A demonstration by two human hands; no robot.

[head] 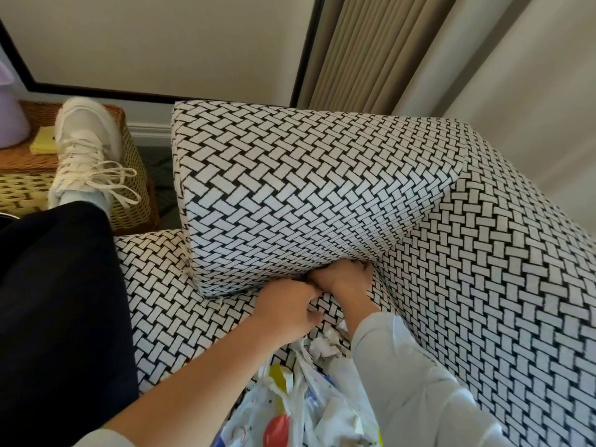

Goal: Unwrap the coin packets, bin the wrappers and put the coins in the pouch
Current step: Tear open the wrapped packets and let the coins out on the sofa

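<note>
The left hand, curled, and right hand meet under the sofa armrest, which hides any grip, near a plastic bag of wrappers.

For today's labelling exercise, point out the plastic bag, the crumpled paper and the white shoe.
plastic bag (258, 414), head view, printed side.
crumpled paper (323, 345), head view, middle.
white shoe (84, 148), head view, laced top.
</note>
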